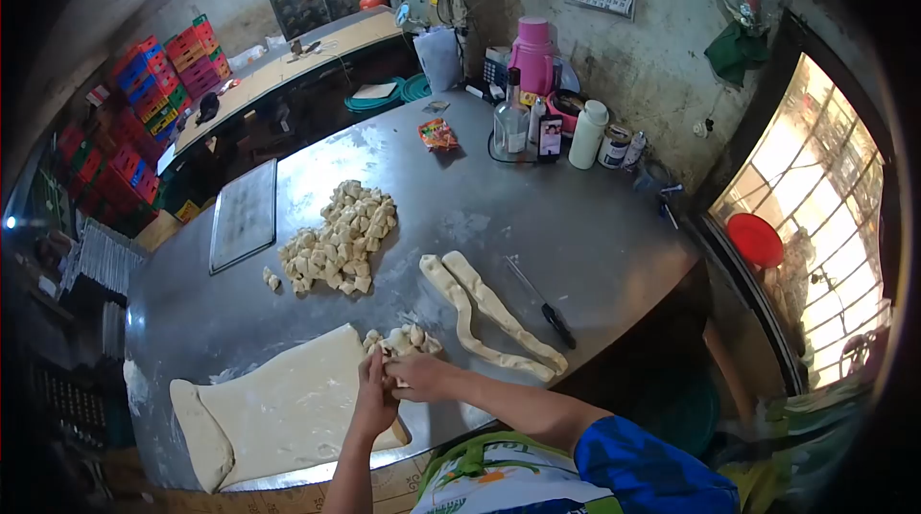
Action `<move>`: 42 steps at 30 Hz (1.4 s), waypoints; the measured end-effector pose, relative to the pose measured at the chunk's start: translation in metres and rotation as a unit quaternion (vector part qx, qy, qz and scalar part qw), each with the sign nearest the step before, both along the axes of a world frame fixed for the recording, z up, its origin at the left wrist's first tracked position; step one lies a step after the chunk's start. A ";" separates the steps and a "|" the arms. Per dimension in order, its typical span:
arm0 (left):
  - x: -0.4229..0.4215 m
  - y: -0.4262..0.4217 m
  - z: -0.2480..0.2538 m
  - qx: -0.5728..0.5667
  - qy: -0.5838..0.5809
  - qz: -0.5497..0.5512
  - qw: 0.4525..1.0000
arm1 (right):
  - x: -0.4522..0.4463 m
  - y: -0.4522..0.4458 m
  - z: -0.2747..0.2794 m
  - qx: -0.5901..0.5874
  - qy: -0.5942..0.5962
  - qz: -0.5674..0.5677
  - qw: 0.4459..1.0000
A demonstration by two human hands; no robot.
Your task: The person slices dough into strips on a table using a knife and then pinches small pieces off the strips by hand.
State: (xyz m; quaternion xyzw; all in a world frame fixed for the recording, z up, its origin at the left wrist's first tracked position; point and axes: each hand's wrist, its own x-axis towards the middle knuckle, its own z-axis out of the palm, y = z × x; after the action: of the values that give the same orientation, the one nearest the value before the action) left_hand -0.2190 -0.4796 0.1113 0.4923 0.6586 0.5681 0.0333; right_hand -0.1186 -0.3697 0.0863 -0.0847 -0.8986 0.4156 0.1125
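My left hand (pixel 373 397) and my right hand (pixel 425 378) meet at the right edge of a wide sheet of dough (pixel 278 404). Both are closed, fingers pressed together around what appears to be a piece of dough, mostly hidden by them. Just beyond my fingers lies a small group of cut dough pieces (pixel 411 338). The sheet's left edge is folded over. Two long dough strips (pixel 480 308) lie to the right of my hands. A larger heap of dough chunks (pixel 343 238) sits farther back on the metal table (pixel 585 236).
A thin tool with a black handle (pixel 556 324) lies right of the strips. A flat metal tray (pixel 244 217) is at the back left. Along the wall stand a glass bottle (pixel 511 126), a phone (pixel 550 137), a white bottle (pixel 588 135) and a pink jug (pixel 532 58). An orange packet (pixel 438 136) lies nearby.
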 end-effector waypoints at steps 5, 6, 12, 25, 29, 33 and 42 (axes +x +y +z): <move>-0.047 -0.012 0.010 -0.156 -0.232 -0.167 0.946 | -0.012 -0.014 0.041 0.016 0.139 -0.128 0.982; -0.042 -0.015 0.008 -0.189 -0.174 -0.145 0.956 | -0.013 -0.016 0.038 0.019 0.137 -0.131 0.982; -0.029 -0.018 0.018 -0.283 0.063 -0.200 0.936 | -0.007 0.005 -0.023 0.052 -0.036 -0.274 0.960; -0.068 -0.011 -0.003 -0.180 -0.060 -0.199 0.961 | -0.021 -0.019 0.031 -0.061 0.199 -0.130 0.969; -0.030 -0.012 -0.014 -0.306 0.036 -0.177 0.935 | -0.006 -0.002 0.005 0.017 -0.040 -0.187 0.981; 0.002 -0.007 0.020 -0.261 0.043 -0.189 0.946 | 0.017 0.037 -0.037 0.038 -0.090 -0.206 0.974; 0.012 0.001 0.002 -0.125 0.098 -0.027 0.987 | 0.037 0.009 0.027 -0.108 0.071 -0.068 0.989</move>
State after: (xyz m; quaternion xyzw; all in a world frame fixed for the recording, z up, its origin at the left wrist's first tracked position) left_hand -0.2069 -0.4785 0.1133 0.5550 0.7108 0.4298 0.0453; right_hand -0.0820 -0.3610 0.1129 -0.1278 -0.8304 0.5061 0.1947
